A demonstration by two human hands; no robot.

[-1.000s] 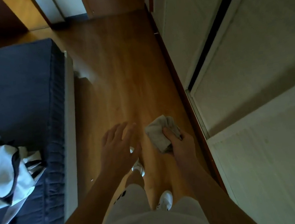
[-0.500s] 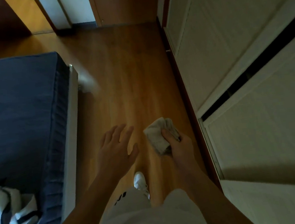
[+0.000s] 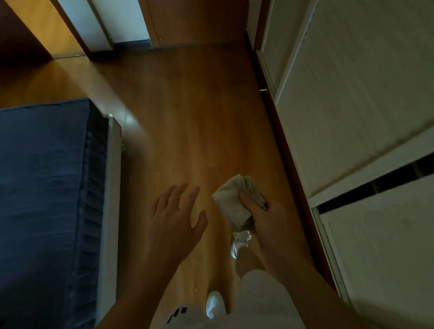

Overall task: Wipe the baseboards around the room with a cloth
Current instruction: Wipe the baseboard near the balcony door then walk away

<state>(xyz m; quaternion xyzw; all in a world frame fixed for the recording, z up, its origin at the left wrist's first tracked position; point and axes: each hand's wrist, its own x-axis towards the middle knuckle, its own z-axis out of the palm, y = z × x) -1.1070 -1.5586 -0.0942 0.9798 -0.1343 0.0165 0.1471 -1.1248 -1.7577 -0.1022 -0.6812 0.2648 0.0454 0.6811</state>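
While the person stands mid-stride in the aisle: no wiping contact is made; the cloth [image 3: 230, 202] is carried in the air above the floor [image 3: 193, 114], near the person and right of centre.
Right grip [image 3: 266, 220]: closed round the cloth, with the thumb laid across it and the bunched fabric protruding toward the far side.
Left grip [image 3: 173, 220]: empty, with the fingers spread and straight; it is held just left of the cloth and apart from it.
Baseboard [image 3: 288, 158]: a dark strip is seen along the foot of the wardrobe [image 3: 362, 99] at right, running from near to far. It is not touched.
Step in hand (judged): approach to the stretch to be wiped.
Method advised: the body is to be lowered before any reach is made. The cloth is to be refolded into a flat pad so that a clean face is presented. The top edge and face of the strip are to be covered in long passes along its length, with the left grip braced on the floor.
Risk (judged): dust may be missed in the low light.
Bed [image 3: 28, 180]: at left, well apart from the strip; no obstruction is offered.
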